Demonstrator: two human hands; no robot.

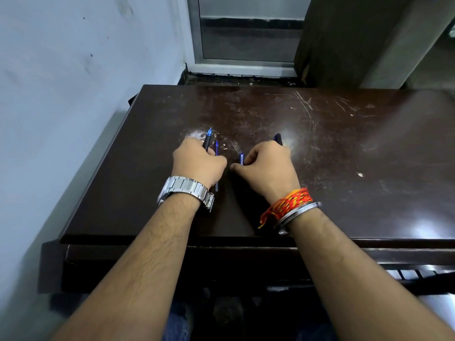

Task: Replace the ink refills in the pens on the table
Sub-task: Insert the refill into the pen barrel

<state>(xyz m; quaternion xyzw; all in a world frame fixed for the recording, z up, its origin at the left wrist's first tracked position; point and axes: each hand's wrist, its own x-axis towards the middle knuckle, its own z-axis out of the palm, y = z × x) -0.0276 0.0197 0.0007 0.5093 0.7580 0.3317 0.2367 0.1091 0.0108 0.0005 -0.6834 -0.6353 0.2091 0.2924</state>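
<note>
Dark table (pixel 344 156), pen (pixel 208 141) tip pointing away (gripped)

Single head-worn view, wide-angle, pitched forward and down.
Looks from over the near edge of the dark table (pixel 344 143), close in; left hand (pixel 197 163) and right hand (pixel 268 166) sit mid-frame. Wall (pixel 73 57) at left, door frame (pixel 194 33) beyond the far edge.

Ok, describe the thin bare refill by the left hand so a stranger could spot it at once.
On the dark brown table, find the left hand, the one with the steel watch. The refill is the thin blue rod along that hand's inner edge, partly hidden by it. Unlike the pen that hand grips, it is far thinner, with no black grip.
</note>
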